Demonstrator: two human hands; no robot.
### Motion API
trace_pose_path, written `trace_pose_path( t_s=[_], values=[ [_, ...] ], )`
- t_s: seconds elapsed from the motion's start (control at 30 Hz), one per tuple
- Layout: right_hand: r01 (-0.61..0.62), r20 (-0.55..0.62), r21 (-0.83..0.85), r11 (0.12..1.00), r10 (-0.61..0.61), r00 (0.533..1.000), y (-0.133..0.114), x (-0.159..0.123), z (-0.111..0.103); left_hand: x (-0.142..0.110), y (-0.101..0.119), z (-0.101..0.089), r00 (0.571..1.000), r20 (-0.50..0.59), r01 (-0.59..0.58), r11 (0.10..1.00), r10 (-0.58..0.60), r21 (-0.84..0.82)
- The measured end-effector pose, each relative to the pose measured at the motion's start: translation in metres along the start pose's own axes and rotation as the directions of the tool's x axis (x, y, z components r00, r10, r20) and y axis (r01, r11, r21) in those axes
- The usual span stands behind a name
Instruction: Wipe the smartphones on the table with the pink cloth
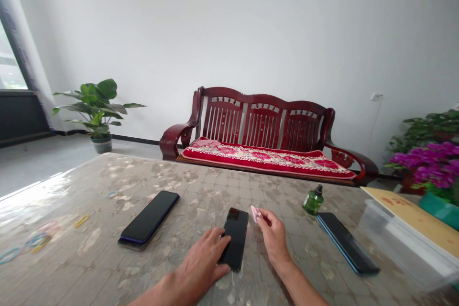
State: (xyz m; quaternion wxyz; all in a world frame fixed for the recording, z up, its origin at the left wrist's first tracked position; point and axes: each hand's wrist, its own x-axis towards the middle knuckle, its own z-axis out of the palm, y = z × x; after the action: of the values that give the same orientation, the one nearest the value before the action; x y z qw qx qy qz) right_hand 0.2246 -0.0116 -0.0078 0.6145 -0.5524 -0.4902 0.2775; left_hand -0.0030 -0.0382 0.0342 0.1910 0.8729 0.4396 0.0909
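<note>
A black smartphone [235,244] lies on the table with its camera block at the far end; the dark glossy back faces up. My left hand [202,258] holds it from the left, with fingertips on its surface and the thumb by its near edge. Just right of the phone, my right hand [274,236] is closed in a pinch on a small folded pink piece [255,213], cloth or paper, I cannot tell which. That piece is held a little apart from the phone's far right corner.
Stacked phones [150,217] lie left, another phone [346,241] right. Beside that one stand a green bottle [313,201] and a clear plastic box [405,244] under a tan folder [412,215]. Coloured hair ties [39,241] lie far left. A wooden bench [263,126] stands beyond the table.
</note>
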Motion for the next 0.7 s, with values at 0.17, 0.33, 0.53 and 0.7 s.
trace_pose_path(
  t_s=[0.17,0.33,0.53,0.7],
  values=[
    [0.026,-0.003,-0.017,1.0,-0.026,1.0,0.0,-0.001,-0.001,0.002,-0.012,0.01,0.997,-0.045,-0.062,0.998,0.061,-0.033],
    [0.068,0.016,-0.055,0.996,-0.068,0.998,-0.003,-0.002,0.0,0.004,-0.014,0.012,0.996,-0.046,-0.084,0.996,0.083,-0.03],
    [0.17,0.085,-0.13,0.977,-0.16,0.983,-0.007,-0.005,0.003,0.003,-0.015,0.014,0.991,-0.053,-0.126,0.992,0.126,-0.012],
    [0.278,0.145,-0.2,0.94,-0.253,0.957,-0.01,-0.01,0.007,0.001,-0.013,0.012,0.991,-0.029,-0.128,0.992,0.128,0.009]
  ],
)
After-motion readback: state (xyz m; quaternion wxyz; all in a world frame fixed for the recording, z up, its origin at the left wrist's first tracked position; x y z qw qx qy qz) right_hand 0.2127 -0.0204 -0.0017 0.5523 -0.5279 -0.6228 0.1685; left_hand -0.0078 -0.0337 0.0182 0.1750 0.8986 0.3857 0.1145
